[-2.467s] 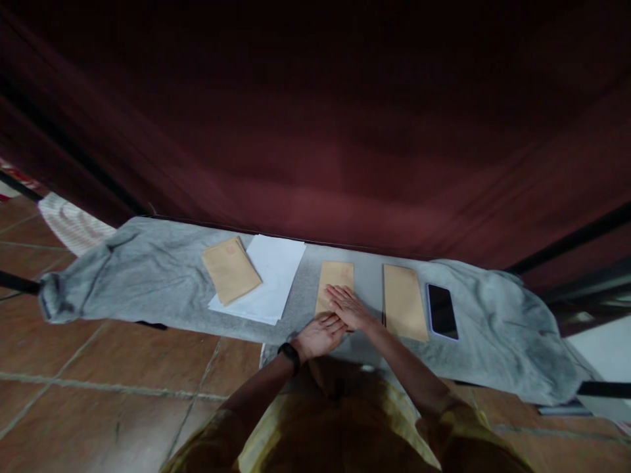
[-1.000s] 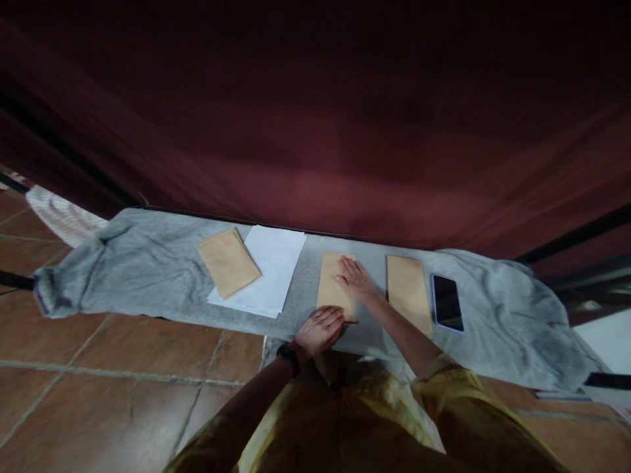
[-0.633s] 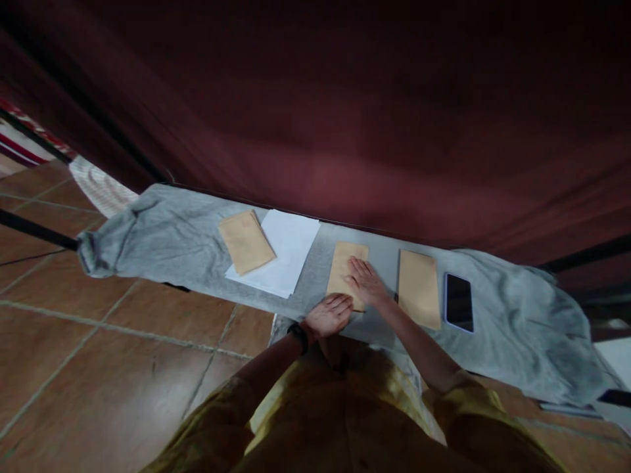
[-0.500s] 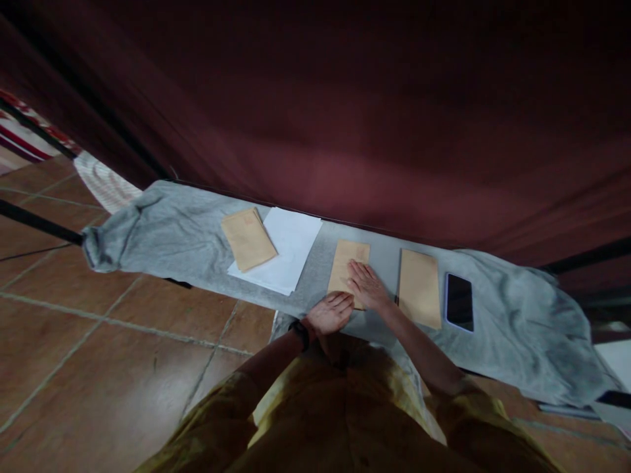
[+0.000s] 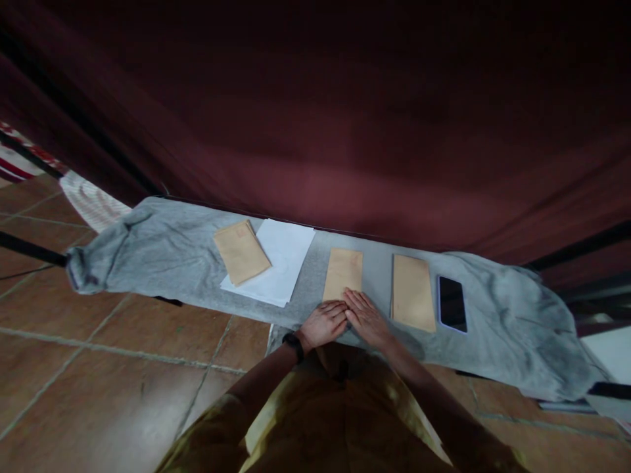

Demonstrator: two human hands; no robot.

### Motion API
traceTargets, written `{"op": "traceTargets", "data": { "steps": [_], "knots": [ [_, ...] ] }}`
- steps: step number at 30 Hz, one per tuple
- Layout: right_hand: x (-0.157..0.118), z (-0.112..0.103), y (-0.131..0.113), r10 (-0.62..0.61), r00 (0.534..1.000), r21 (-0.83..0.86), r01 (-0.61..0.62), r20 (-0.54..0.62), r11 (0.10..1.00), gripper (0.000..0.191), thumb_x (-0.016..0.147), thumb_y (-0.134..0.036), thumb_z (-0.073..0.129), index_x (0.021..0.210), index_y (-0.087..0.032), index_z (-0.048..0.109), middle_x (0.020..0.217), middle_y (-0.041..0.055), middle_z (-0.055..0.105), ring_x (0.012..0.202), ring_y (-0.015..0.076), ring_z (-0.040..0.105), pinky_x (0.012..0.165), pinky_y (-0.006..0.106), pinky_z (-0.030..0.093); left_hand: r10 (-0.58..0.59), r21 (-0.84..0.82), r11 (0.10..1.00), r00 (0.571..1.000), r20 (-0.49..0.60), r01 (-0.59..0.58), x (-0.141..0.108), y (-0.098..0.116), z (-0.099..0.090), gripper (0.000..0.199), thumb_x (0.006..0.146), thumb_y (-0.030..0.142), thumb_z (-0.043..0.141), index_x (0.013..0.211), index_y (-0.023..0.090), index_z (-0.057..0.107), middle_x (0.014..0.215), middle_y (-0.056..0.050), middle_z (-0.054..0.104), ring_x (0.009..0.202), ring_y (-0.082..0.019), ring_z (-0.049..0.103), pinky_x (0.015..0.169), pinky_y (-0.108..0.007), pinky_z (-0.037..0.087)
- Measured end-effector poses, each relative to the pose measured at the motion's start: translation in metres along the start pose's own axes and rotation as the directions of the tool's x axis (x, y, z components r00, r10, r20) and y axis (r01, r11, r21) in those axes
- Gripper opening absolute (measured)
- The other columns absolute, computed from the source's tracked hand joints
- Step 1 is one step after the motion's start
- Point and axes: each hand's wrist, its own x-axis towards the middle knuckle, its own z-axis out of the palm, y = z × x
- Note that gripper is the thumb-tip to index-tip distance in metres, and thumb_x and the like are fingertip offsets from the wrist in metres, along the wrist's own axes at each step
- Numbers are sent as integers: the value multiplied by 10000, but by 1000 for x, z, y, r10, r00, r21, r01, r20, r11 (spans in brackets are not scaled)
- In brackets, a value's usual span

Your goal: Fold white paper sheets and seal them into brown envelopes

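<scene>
A brown envelope (image 5: 344, 270) lies upright on the grey cloth in front of me. Both hands rest on its near end and cover it. My left hand (image 5: 325, 323) is flat there, fingers pointing right, with a dark band on the wrist. My right hand (image 5: 365, 316) lies flat beside it, its fingertips touching the left hand's fingers. Right of them is a second brown envelope or stack (image 5: 413, 293), untouched. On the left, a stack of brown envelopes (image 5: 242, 252) overlaps white paper sheets (image 5: 282, 259).
A dark-screened phone (image 5: 452, 304) with a light purple edge lies right of the envelopes. The grey cloth (image 5: 167, 253) is rumpled at both ends. Behind the surface hangs a dark red curtain (image 5: 315, 164). Tiled floor (image 5: 123, 374) shows at the lower left.
My right hand has moved down the envelope to its near end, beside my left hand, uncovering the envelope's upper part. The whole view has shifted slightly.
</scene>
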Motion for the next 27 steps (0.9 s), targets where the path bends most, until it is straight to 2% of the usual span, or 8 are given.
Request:
{"op": "traceTargets", "data": {
  "steps": [4, 7, 9, 11, 13, 16, 21, 27],
  "knots": [
    [-20, 3, -11, 21, 997, -23, -23, -68, 999, 612, 1059, -433, 321, 1593, -140, 273, 1638, 113, 297, 1517, 236, 290, 1252, 472, 271, -126, -102, 987, 992, 17, 127, 8, -5, -5, 247, 984, 203, 459, 1062, 195, 693, 1129, -69, 744, 1083, -181, 689, 975, -337, 552],
    [-27, 4, -17, 52, 995, -28, -54, -82, 998, 635, 1044, -459, 371, 1591, -148, 285, 1630, 113, 315, 1508, 250, 311, 1245, 483, 292, -213, -90, 972, 975, 69, 219, 24, -16, -4, 259, 994, 216, 449, 991, 199, 707, 1026, -62, 757, 978, -182, 713, 913, -331, 570],
    [-28, 4, -18, 60, 995, -20, -62, -82, 998, 631, 1038, -458, 388, 1588, -161, 298, 1618, 112, 342, 1500, 250, 330, 1243, 489, 299, -206, -58, 976, 977, 54, 209, 40, -27, 0, 267, 1006, 249, 449, 1107, 192, 690, 1187, -87, 727, 1150, -203, 663, 1010, -364, 529],
    [-27, 2, -19, 61, 994, -8, -62, -86, 998, 621, 1033, -447, 402, 1583, -172, 313, 1607, 111, 367, 1493, 250, 345, 1241, 494, 304, -186, -2, 983, 982, 19, 186, 58, -41, 7, 349, 1010, 289, 456, 1308, 179, 603, 1441, -118, 587, 1375, -227, 506, 1135, -419, 432],
    [-26, 0, -19, 55, 994, 1, -55, -92, 998, 608, 1031, -424, 410, 1578, -174, 325, 1604, 109, 375, 1490, 251, 352, 1239, 494, 310, -195, 71, 978, 981, 5, 194, 74, -56, 17, 472, 1013, 336, 445, 1450, 158, 476, 1565, -142, 449, 1469, -245, 383, 1194, -467, 349],
    [-24, -1, -19, 48, 994, 13, -47, -101, 999, 607, 1027, -403, 419, 1577, -162, 326, 1602, 112, 379, 1486, 252, 360, 1233, 487, 330, -212, 131, 969, 977, -1, 210, 96, -77, 32, 566, 1019, 419, 409, 1521, 159, 380, 1588, -148, 413, 1497, -256, 333, 1217, -499, 288],
    [-24, -2, -21, 48, 989, 24, -46, -143, 999, 598, 1021, -385, 435, 1577, -192, 331, 1594, 95, 398, 1482, 245, 368, 1227, 476, 349, -220, 147, 966, 975, 20, 214, 122, -96, 46, 617, 1013, 510, 380, 1526, 168, 383, 1563, -140, 455, 1488, -265, 351, 1219, -494, 264],
    [-23, -2, -20, 36, 987, 15, -34, -158, 999, 598, 1009, -377, 471, 1560, -172, 367, 1572, 102, 436, 1469, 246, 392, 1219, 464, 362, -101, 156, 984, 992, 72, 89, 124, -101, 48, 606, 1037, 499, 308, 1533, 155, 367, 1577, -133, 436, 1492, -213, 342, 1238, -431, 213]
  ]
}}
